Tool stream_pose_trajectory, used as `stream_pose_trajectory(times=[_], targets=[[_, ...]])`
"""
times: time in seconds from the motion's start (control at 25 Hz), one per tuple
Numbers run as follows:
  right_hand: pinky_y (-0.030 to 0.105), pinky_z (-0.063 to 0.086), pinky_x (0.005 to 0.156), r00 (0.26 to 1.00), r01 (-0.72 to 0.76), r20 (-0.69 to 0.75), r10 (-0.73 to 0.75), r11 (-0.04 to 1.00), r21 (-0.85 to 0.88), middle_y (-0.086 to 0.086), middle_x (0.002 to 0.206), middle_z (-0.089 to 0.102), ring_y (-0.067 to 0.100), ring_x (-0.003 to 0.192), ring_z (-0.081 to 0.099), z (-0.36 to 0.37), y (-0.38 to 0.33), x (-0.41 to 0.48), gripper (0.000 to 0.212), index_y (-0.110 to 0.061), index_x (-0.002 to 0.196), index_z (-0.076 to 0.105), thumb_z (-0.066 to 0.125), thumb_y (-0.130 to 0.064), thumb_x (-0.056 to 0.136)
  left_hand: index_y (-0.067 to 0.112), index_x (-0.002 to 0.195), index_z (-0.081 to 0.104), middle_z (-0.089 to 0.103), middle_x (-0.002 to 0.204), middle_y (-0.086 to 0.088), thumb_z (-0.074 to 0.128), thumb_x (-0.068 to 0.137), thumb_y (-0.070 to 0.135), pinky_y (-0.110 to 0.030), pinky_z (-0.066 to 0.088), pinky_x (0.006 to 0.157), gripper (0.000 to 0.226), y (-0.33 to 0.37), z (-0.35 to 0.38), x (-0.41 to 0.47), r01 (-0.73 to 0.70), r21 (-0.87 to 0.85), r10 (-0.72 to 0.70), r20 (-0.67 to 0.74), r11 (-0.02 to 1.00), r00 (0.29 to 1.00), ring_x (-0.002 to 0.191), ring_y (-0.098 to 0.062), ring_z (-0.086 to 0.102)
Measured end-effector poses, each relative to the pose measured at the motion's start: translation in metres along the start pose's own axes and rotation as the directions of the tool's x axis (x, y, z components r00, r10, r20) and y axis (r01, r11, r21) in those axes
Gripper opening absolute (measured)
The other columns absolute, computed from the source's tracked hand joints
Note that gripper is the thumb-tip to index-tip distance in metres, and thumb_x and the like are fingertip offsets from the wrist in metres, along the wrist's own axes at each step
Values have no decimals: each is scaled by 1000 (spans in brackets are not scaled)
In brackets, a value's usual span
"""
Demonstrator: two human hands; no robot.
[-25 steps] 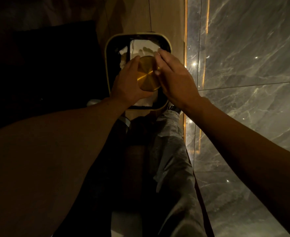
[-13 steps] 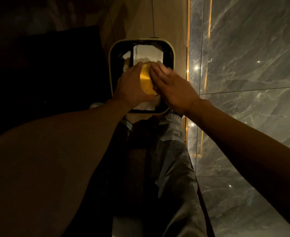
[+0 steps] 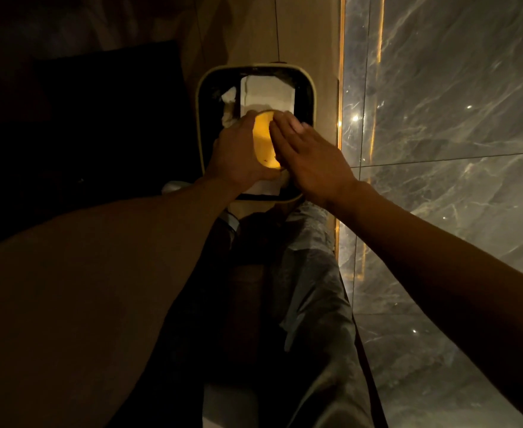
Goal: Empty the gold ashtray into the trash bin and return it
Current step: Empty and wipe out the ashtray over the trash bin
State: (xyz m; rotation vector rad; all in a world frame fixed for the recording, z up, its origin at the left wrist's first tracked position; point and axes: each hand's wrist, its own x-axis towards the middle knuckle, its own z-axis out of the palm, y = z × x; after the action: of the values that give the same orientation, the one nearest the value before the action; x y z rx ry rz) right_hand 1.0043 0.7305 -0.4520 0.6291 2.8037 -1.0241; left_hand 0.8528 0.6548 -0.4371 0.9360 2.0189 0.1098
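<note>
The head camera looks straight down at a trash bin [image 3: 199, 118] standing on a wooden floor [image 3: 254, 29], a rounded-square container with a pale cream rim and a dark liner inside. Within the bin lie white papers: 1 flat, folded sheet [image 3: 267, 91] fills the far half of the opening, a crumpled white tissue [image 3: 228, 101] sits at its left edge, and another white sheet [image 3: 264, 186] shows at the near side under the hands. The gold ashtray [image 3: 263, 139] is held directly over the bin's opening, between the 2 hands, its lit yellow surface facing up with a few dark specks near its near edge; whether that surface is the dish's inside or its underside cannot be told. The left hand [image 3: 240, 152] is wrapped around the ashtray's left side, grasping it by the rim. The right hand [image 3: 309, 156] lies flat with fingers [image 3: 284, 125] straight and spread, pressed against the ashtray's right side rather than curled around it. Both bare forearms reach in from the lower corners. Below the bin, the person's legs in dark grey trousers [image 3: 315, 288] run down the middle. To the right, a thin glowing gold strip [image 3: 342, 88] divides the wood from polished grey marble tiles [image 3: 454, 118] with bright reflected points. The left part is dark and unreadable.
</note>
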Motion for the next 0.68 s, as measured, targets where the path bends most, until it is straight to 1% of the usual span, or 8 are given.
stream_pose_trajectory(times=[0.04,0.16,0.28,0.36,0.4,0.52,0.6,0.68], targets=[[52,30,116,1000,-14,28,14,1000,4,22,157,26,36,147,20,0,-1,-1,53,0,149,24,37,-14,100,18,141,42,61,133,-5,84,47,59,-38,48,100,111,1,0,1,8,17,-8,11,1000,1000,122,-26,58],[49,26,119,998,-54,-19,55,997,48,22,157,24,34,147,17,3,-1,0,55,1,149,23,35,-10,96,16,136,46,62,130,-5,87,50,52,-38,49,97,102,0,-1,3,-7,-5,7,-1,1000,1000,119,-25,59],[54,28,117,1000,-7,25,5,996,86,25,156,24,39,147,19,3,-2,-2,54,2,148,23,34,-16,99,17,139,44,59,133,-6,89,51,48,-35,46,97,104,0,-4,3,-21,40,21,2,999,1000,122,-27,57],[51,24,119,998,-54,-32,58,993,104,25,157,22,38,147,17,2,0,-2,55,3,148,23,35,-17,98,17,139,43,59,134,-5,90,49,48,-35,46,98,106,-2,-2,4,3,27,-3,5,1000,1000,123,-26,56],[50,24,119,996,-79,-33,84,988,129,25,157,21,37,147,16,1,0,0,55,3,148,23,34,-18,99,17,139,43,59,134,-4,89,47,50,-35,46,100,108,-2,-2,3,8,12,-8,5,1000,1000,123,-25,56],[55,33,114,991,-75,119,59,987,140,23,158,18,40,147,14,2,1,-1,55,1,150,19,34,-19,100,20,141,43,60,134,-4,79,38,66,-43,48,100,119,-4,-1,-1,17,-6,-17,24,1000,1000,123,-25,57],[45,35,113,995,-82,62,76,991,101,22,159,19,38,148,16,-2,0,-1,56,0,150,19,33,-18,99,20,140,43,61,132,-5,81,39,64,-43,50,97,117,-6,1,-3,34,1,-34,17,999,999,120,-27,59],[36,29,115,991,-87,-87,97,990,114,23,157,23,36,147,19,-13,-8,5,53,2,148,23,33,-20,101,18,136,46,62,130,-6,88,43,55,-36,50,96,109,-7,1,-3,35,-11,-35,8,999,999,117,-27,60]])
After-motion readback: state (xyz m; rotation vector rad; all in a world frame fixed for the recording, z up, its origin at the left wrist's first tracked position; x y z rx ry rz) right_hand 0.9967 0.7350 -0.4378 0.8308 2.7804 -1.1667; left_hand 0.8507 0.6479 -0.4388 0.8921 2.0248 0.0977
